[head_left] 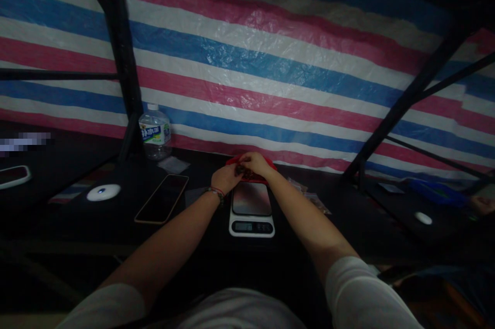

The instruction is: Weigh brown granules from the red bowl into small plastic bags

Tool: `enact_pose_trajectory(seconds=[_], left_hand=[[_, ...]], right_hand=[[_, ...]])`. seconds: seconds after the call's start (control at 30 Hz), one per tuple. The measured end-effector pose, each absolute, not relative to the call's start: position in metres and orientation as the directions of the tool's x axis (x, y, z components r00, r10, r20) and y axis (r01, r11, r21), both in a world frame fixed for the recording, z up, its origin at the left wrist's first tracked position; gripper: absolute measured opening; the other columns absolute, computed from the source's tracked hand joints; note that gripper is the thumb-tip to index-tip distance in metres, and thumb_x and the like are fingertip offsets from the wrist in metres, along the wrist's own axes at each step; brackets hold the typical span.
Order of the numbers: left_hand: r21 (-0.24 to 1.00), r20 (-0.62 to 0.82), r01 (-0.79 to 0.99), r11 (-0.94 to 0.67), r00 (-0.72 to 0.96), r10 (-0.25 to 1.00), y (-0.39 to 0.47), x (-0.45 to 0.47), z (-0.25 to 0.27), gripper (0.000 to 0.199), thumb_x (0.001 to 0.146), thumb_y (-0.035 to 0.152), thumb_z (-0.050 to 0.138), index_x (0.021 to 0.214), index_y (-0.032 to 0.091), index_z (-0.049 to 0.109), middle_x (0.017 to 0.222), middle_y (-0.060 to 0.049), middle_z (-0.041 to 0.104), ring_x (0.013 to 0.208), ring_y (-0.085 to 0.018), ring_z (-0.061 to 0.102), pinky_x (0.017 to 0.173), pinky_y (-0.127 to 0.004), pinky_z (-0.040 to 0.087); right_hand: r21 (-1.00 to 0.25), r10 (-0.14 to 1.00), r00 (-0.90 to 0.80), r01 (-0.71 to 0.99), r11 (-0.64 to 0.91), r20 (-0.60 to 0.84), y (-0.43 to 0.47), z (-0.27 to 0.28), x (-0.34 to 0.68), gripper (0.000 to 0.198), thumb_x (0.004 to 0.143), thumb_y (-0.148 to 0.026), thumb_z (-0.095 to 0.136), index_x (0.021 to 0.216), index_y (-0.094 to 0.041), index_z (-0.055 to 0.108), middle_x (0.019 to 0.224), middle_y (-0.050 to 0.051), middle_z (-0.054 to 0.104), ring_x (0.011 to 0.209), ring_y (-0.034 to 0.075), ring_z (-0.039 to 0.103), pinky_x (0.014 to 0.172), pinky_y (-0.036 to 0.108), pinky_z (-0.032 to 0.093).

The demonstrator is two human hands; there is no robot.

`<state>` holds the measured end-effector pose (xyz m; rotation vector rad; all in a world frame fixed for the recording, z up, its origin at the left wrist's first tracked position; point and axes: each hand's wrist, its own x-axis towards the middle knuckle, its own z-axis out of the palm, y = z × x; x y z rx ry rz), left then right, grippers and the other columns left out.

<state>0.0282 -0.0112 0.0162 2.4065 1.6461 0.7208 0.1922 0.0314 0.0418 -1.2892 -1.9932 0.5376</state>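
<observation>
Beyond the kitchen scale [252, 200] lies a red tray [269, 163] holding small dark brownish-red pieces [244, 171]. My left hand [225, 178] reaches over the tray's left side, its fingers bent in among the pieces. From the right, my right hand [256, 163] curls its fingers together over the same pieces, close to the left fingertips. What each hand pinches is too small and dark to name. The scale has a white body, a bare metal plate and a small display at the near edge.
Small clear bags [317, 203] with contents lie right of the scale. To the left are a phone [162, 199], a white rounded device [103, 192], a clear packet [174, 164] and a plastic bottle [155, 133]. A blue tray [436, 192] and another person's hand [483, 204] appear far right.
</observation>
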Motion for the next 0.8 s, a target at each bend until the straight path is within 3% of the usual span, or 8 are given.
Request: enact_pose_trajectory(seconds=[0.3,0.53,0.63,0.8], left_hand=[[0.418,0.312,0.822,-0.388,0.271,0.911,-0.01,0.028,0.014,0.037,0.087,0.05,0.048,0.108,0.024,0.063,0.102,-0.008,0.071,0.091,-0.025,0.068,0.074,-0.031,0.049],[0.427,0.336,0.808,-0.407,0.276,0.9,-0.011,0.028,0.014,0.043,0.088,0.049,0.046,0.123,0.026,0.055,0.103,-0.008,0.071,0.089,-0.024,0.068,0.073,-0.031,0.048],[0.424,0.333,0.807,-0.412,0.284,0.899,-0.012,0.028,0.016,0.041,0.088,0.049,0.047,0.118,0.025,0.058,0.102,-0.008,0.071,0.089,-0.024,0.068,0.073,-0.031,0.049],[0.453,0.351,0.785,-0.423,0.279,0.894,-0.015,0.028,0.02,0.036,0.088,0.044,0.049,0.115,0.024,0.061,0.107,-0.007,0.07,0.093,-0.023,0.067,0.076,-0.03,0.049]], right_hand=[[-0.694,0.902,-0.273,0.577,0.431,0.334,0.032,0.042,0.195,0.027,0.075,-0.007,0.053,0.092,-0.015,0.072,0.094,0.005,0.072,0.082,0.014,0.065,0.077,0.026,0.051],[-0.621,0.884,-0.319,0.63,0.466,0.341,0.026,0.042,0.198,0.032,0.072,-0.003,0.048,0.087,-0.015,0.073,0.089,0.005,0.072,0.08,0.015,0.065,0.078,0.026,0.051],[-0.658,0.888,-0.269,0.598,0.458,0.373,0.025,0.041,0.201,0.029,0.075,-0.007,0.048,0.087,-0.014,0.073,0.091,0.006,0.072,0.082,0.016,0.065,0.08,0.028,0.051],[-0.787,0.895,-0.243,0.426,0.445,0.374,0.021,0.035,0.207,0.035,0.075,-0.019,0.064,0.11,-0.015,0.064,0.109,0.009,0.069,0.095,0.018,0.066,0.087,0.033,0.051]])
